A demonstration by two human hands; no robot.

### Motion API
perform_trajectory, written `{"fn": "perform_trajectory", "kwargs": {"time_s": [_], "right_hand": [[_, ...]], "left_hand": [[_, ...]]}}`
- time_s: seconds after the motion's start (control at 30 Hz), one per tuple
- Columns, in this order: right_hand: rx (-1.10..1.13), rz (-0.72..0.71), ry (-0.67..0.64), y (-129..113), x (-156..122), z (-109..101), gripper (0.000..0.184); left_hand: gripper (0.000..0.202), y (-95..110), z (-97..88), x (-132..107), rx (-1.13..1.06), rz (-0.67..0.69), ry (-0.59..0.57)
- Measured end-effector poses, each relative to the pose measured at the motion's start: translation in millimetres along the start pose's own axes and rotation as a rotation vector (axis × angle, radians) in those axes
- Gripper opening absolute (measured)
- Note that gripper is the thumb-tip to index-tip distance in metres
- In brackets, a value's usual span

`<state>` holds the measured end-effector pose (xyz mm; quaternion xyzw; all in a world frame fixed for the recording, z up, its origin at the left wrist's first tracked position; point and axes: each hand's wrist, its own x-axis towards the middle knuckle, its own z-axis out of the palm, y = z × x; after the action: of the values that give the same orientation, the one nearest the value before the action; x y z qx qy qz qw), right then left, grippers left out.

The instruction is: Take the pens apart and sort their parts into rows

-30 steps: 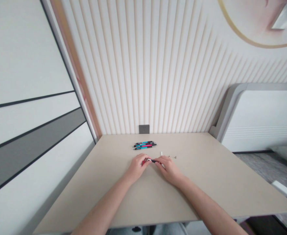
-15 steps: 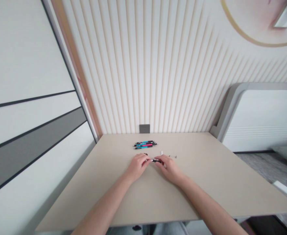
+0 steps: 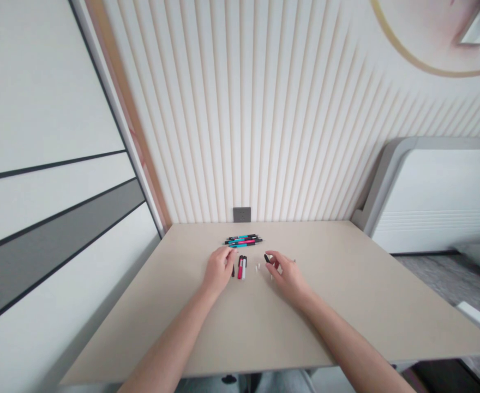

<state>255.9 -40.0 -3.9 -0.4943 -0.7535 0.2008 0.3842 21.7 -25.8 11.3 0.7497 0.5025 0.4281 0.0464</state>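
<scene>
On the beige table (image 3: 346, 305), my left hand (image 3: 217, 269) rests with fingers loosely spread and nothing in them, its fingertips just short of a bunch of blue, pink and black pens (image 3: 243, 240). Right beside it lie taken-apart pen pieces: a red barrel piece and a white one (image 3: 242, 267) and a short black piece (image 3: 233, 271). My right hand (image 3: 286, 274) pinches a small black pen part (image 3: 267, 258) between thumb and forefinger. Tiny white bits (image 3: 258, 267) lie between the hands.
A grey wall socket (image 3: 241, 214) sits at the table's back edge against the ribbed wall. A small pale part (image 3: 293, 261) lies just past my right hand. A white and grey unit (image 3: 436, 196) stands to the right of the table.
The hands held one pen together at the middle. They have since drawn apart; red, white and black pieces now lie on the table, and the left hand has moved toward the pen bunch.
</scene>
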Motion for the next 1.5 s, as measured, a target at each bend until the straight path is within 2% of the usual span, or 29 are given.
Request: {"fn": "perform_trajectory", "kwargs": {"time_s": [0.17, 0.3, 0.4, 0.53, 0.63, 0.73, 0.87, 0.93, 1.03, 1.17, 1.3, 1.5], "right_hand": [[0.022, 0.044, 0.007, 0, 0, -3, 0.032], [0.092, 0.101, 0.005, -2, -1, -2, 0.024], [0.227, 0.111, 0.038, -3, -1, 3, 0.022], [0.451, 0.146, 0.036, -6, 1, 12, 0.032], [0.520, 0.180, 0.013, -12, 7, 16, 0.040], [0.477, 0.187, -0.011, -21, 17, 21, 0.042], [0.376, 0.167, -0.032, -32, 35, 33, 0.039], [0.316, 0.163, -0.020, -35, 43, 40, 0.037], [0.228, 0.156, -0.014, -35, 51, 49, 0.036], [0.156, 0.150, -0.076, -33, 55, 55, 0.035], [0.208, 0.114, -0.135, -35, 54, 56, 0.029], [0.368, 0.118, -0.146, -36, 52, 62, 0.019]], "left_hand": [[0.026, -27, -10.4, 5, 0.068, -0.128, 0.075], [0.020, -41, -8.4, 3, 0.077, -0.180, 0.057], [0.015, -46, -5.0, 1, 0.080, -0.198, 0.028], [0.011, -47, -2.5, -3, 0.065, -0.212, 0.003], [0.012, -45, -2.3, -5, 0.024, -0.236, -0.033], [0.015, -36, -3.5, -5, -0.063, -0.227, -0.088], [0.021, -23, -4.0, -8, -0.192, -0.114, -0.230], [0.023, -20, -2.4, -10, -0.218, -0.104, -0.248], [0.020, -22, 1.4, -12, -0.244, -0.099, -0.265], [0.019, -31, 5.0, -12, -0.202, -0.125, -0.273], [0.019, -33, 3.8, -11, -0.174, -0.149, -0.292], [0.019, -33, -5.7, -8, -0.133, -0.135, -0.309]]}}
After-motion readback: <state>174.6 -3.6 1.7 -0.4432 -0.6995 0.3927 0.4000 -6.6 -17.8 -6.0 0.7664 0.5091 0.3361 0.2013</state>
